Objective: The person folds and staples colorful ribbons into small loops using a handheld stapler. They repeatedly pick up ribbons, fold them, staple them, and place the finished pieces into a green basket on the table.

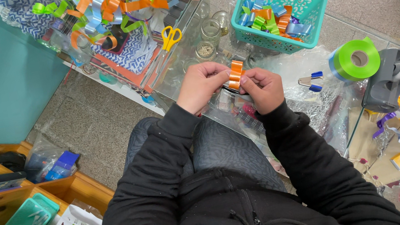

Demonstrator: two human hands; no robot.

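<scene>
Orange ribbon [235, 74], folded into loops, is pinched between both hands above the glass counter [279, 70] edge: the left hand [200, 86] and right hand [262, 88] are each clamped on it. Beyond sit a teal basket [307, 4] (holding finished bows) and a green ribbon roll [357, 59].

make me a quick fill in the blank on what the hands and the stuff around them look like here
1. Both hands hold a looped ribbon coloured ____.
2. The finished bows lie in a teal ____.
3. The scissors have ____ handles.
4. The big ribbon roll is ____.

Missing words: orange; basket; yellow; green
</scene>
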